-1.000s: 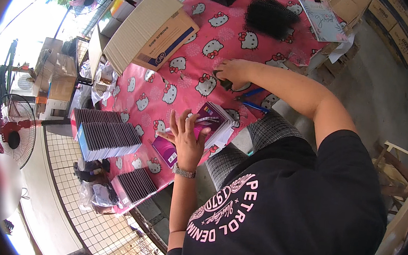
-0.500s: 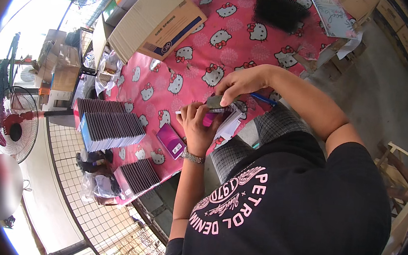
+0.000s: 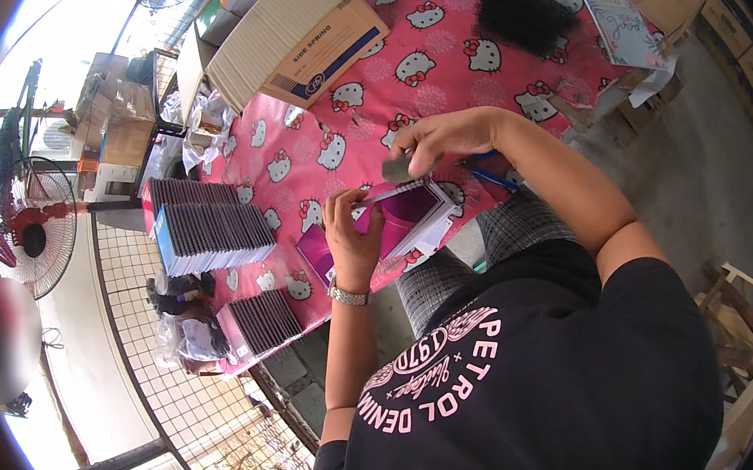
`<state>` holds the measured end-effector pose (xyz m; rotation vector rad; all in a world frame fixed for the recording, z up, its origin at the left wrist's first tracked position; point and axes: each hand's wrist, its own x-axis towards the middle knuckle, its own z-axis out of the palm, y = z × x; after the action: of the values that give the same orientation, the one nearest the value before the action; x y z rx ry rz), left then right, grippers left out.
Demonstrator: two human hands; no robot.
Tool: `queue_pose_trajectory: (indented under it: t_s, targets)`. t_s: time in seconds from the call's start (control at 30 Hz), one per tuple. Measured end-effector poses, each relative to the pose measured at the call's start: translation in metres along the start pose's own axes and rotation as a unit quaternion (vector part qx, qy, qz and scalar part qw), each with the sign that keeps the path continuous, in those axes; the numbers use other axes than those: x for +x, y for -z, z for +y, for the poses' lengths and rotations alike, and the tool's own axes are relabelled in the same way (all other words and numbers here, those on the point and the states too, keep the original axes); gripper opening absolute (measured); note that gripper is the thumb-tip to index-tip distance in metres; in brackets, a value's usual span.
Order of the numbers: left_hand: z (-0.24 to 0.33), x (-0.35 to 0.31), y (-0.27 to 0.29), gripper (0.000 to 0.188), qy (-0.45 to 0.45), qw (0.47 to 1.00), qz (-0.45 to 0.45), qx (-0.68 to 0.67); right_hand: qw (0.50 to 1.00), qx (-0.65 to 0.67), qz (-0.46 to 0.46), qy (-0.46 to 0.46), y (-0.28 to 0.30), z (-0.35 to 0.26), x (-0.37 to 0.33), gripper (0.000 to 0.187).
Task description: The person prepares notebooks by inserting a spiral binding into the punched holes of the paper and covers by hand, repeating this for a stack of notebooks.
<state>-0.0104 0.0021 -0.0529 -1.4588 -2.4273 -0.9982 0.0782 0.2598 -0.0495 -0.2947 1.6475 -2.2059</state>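
Note:
My left hand (image 3: 354,237), with a metal-banded watch at the wrist, is closed on the edge of a purple notebook (image 3: 395,208), which lies tilted over a stack of white-paged notebooks (image 3: 432,227) at the table's near edge. Just above the notebook's bound edge is my right hand (image 3: 449,140). Its fingers are closed on a small grey-green flat block (image 3: 395,170), whose exact kind I cannot make out. A blue-handled tool (image 3: 495,179), perhaps pliers, lies to the right of the notebooks. Beside my left hand another purple notebook (image 3: 313,249) is partly hidden.
Bound notebooks stand in rows (image 3: 213,237) on the left, with a smaller row (image 3: 259,322) nearer me. An open cardboard box (image 3: 321,53) sits at the back left of the pink tablecloth (image 3: 368,134). Farther right are a black bristly heap (image 3: 524,15) and a spiral notebook (image 3: 623,28).
My right hand has lifted the grey-green block slightly off the notebook's bound edge. My left hand has shifted a little left and down, showing more of the purple cover.

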Motion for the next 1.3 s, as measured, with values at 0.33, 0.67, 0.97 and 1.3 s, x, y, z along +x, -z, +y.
queue_pose_trajectory:
  t_s: [0.33,0.67,0.97,1.3]
  targets:
    - [0.007,0.000,0.013,0.027,0.028,0.998,-0.048,-0.001,0.987,0.157,0.031,0.025,-0.001,0.005,-0.001,0.058]
    - [0.025,0.009,-0.014,0.036,-0.016,0.996,-0.002,0.090,0.986,0.147,0.043,0.066,0.000,0.033,0.007,0.060]
    - [0.022,0.009,-0.008,0.032,0.010,0.998,-0.027,0.057,0.994,0.082,-0.042,0.058,0.008,0.009,0.008,0.055]
    - [-0.010,0.000,0.008,0.032,0.028,0.999,-0.044,0.010,0.999,-0.005,-0.021,0.041,0.006,0.000,0.030,0.057]
